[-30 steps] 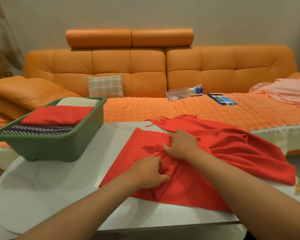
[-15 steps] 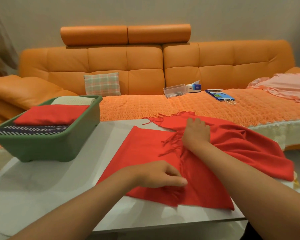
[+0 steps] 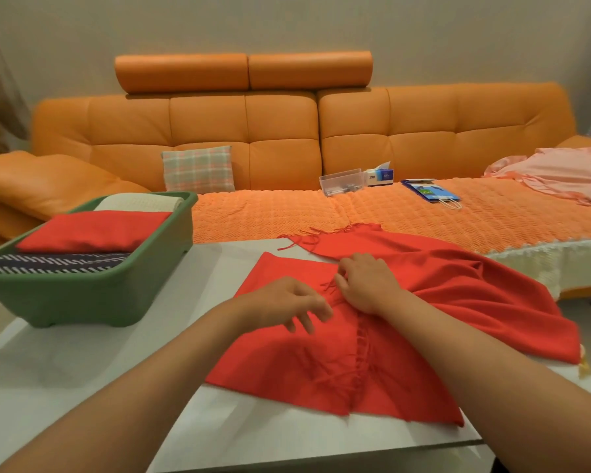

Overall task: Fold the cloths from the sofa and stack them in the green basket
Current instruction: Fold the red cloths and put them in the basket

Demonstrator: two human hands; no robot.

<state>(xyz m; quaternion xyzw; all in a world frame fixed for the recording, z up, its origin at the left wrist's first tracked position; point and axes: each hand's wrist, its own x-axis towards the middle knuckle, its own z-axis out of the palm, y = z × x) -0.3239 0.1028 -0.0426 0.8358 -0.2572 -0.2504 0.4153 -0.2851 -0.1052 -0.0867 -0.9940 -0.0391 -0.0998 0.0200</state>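
I see the red fringed cloth [image 3: 440, 302] spread half-folded across the white worktop [image 3: 82, 370], its far edge near the sofa [image 3: 280, 131]. The right hand [image 3: 367, 283] lies palm-down on it beside the fringe, fingers released. The left hand [image 3: 280, 302], blurred, is just beside it over the cloth, its fingers loose and parted, grasping nothing. On the worktop's left stands the green basket [image 3: 93, 295], holding a folded red cloth [image 3: 93, 230] atop a striped cloth [image 3: 48, 262], with a cream cloth [image 3: 140, 202] behind them. A pink cloth [image 3: 560, 172] lies on the sofa, far right.

Both forearms reach from the lower corners toward mid-frame. The left hand [image 3: 287, 302] is palm down, its fingers loosely spread, slightly blurred and pointing right. The right hand [image 3: 369, 285] lies flat just beside it, fingers pointing up-left.
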